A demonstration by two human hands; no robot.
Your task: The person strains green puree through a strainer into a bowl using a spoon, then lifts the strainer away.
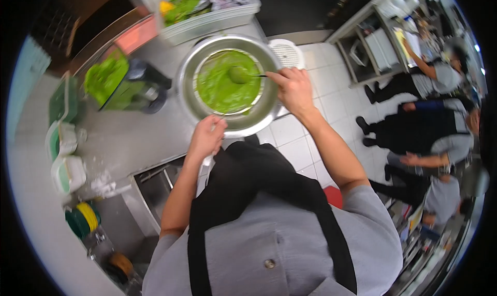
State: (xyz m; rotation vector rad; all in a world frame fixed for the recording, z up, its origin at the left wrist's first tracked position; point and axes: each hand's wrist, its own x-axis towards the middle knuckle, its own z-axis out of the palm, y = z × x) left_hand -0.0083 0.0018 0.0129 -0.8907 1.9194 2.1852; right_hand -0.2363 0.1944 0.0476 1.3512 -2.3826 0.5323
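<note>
So in the head view, the left hand (208, 135) is working with a closed grip on what looks like the strainer's handle, probably because the strainer (196, 84) is sitting inside the wide steel bowl (187, 78) and needs bracing. The right hand (294, 91) is pinching a spoon (239, 75) by its thin handle, grip pressed together, so its round end is reaching down into the green puree (215, 91), which is spreading across the strainer (seriously bright stuff). The bowl is resting on the steel desk (134, 151) right in front of the body, I'm guessing so both arms are reaching it easily. The blender jug (115, 81) is lying off to the left, with green clinging inside, and the clear tub (207, 31) is holding leaves just beyond the bowl. Counting up, I'm seeing one bowl, one strainer, one spoon, one jug, one leaf tub, two small white tubs (68, 174) and three other people (448, 78) standing off right.
</note>
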